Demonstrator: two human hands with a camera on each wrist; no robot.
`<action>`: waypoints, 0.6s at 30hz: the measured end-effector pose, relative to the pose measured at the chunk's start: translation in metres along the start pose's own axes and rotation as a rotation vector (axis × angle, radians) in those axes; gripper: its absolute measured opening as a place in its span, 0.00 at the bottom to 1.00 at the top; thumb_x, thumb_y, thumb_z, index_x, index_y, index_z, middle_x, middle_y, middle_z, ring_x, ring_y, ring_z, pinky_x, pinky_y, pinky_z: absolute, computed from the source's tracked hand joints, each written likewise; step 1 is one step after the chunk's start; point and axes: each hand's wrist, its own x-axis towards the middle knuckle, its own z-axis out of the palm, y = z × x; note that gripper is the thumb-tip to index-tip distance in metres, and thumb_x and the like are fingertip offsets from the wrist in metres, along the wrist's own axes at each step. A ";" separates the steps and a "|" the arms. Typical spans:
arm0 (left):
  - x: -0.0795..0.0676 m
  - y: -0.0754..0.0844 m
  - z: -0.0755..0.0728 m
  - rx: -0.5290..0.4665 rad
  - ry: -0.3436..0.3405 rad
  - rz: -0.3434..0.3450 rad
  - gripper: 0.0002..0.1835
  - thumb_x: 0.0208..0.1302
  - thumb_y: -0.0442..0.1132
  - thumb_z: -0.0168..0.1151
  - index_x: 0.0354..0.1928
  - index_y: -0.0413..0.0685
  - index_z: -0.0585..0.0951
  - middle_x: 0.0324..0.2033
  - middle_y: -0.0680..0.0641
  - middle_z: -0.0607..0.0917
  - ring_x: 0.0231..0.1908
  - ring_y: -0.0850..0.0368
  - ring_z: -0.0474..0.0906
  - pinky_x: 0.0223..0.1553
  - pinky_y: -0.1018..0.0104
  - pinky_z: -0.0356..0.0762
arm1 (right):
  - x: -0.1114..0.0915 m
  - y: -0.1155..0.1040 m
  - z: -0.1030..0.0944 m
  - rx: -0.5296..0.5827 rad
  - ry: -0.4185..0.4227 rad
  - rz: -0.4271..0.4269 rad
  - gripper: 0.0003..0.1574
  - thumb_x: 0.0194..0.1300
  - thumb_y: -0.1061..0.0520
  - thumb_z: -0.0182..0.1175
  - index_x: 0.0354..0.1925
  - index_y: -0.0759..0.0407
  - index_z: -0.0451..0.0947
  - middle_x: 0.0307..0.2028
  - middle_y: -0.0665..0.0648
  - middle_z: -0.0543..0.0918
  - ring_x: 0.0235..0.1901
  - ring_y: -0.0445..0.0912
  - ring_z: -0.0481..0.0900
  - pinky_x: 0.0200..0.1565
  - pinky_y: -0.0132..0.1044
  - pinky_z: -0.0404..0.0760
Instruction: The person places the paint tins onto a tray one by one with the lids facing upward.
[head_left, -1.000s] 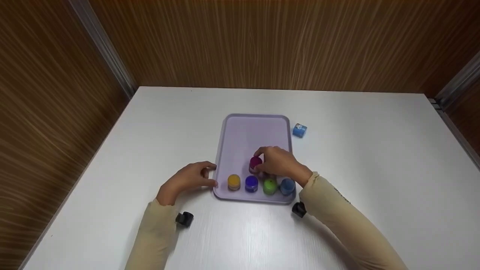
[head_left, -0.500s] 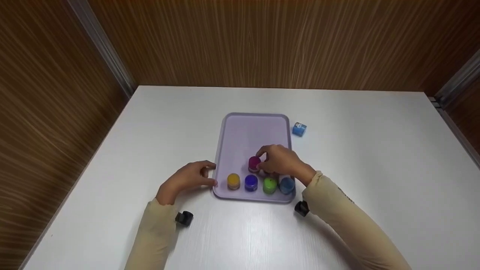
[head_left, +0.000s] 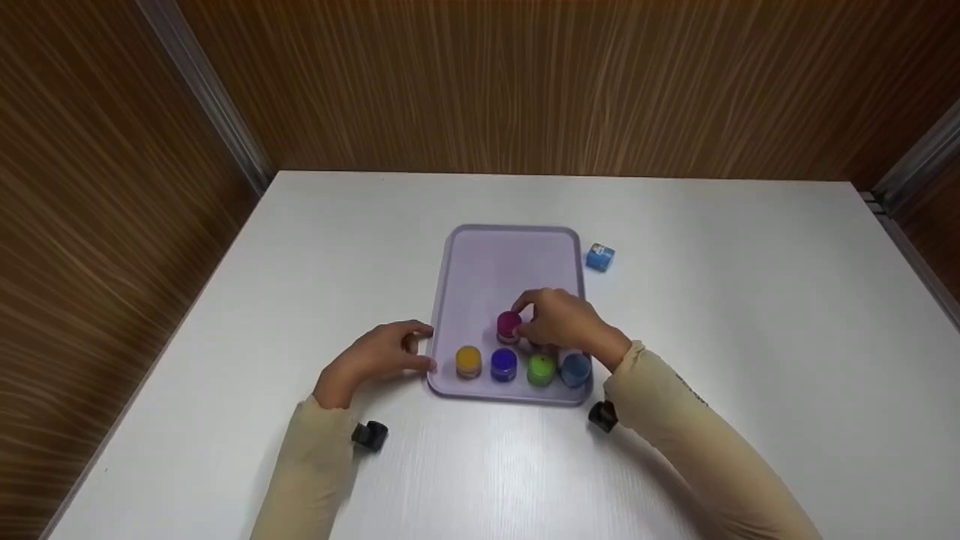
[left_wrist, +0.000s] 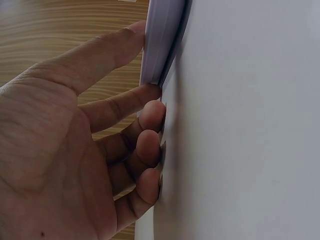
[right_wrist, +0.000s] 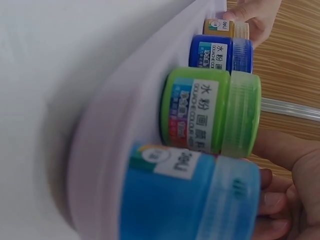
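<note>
On the lilac tray (head_left: 514,259), my right hand (head_left: 561,321) pinches a magenta-lidded paint jar (head_left: 508,324) between thumb and index finger. A front row of gouache paint jars stands upright: yellow (head_left: 468,363), violet-blue (head_left: 503,366), green (head_left: 541,370) and blue (head_left: 576,370). In the right wrist view the green jar (right_wrist: 200,110) and the blue jar (right_wrist: 170,195) hide the magenta jar and part of the right hand (right_wrist: 295,185). My left hand (head_left: 379,351) touches the tray's left rim (left_wrist: 162,40) with thumb and index fingertips; its other fingertips rest on the table in the left wrist view.
Outside the tray's right edge, a light-blue jar (head_left: 600,257) lies on its side on the white table (head_left: 712,300). Wood-grain panels (head_left: 525,90) stand behind the table and at its sides. Black wrist cameras (head_left: 370,436) sit close to the tabletop.
The right hand and the magenta jar have shifted very slightly since the first frame, then stayed put. The left hand, tray and other jars hold their places.
</note>
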 end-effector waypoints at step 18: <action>-0.003 -0.001 -0.001 -0.011 0.003 0.015 0.33 0.54 0.47 0.71 0.62 0.43 0.75 0.31 0.53 0.74 0.34 0.59 0.67 0.42 0.65 0.66 | -0.011 0.022 -0.038 0.195 0.104 -0.084 0.26 0.64 0.54 0.63 0.58 0.63 0.74 0.28 0.56 0.76 0.24 0.44 0.70 0.26 0.33 0.70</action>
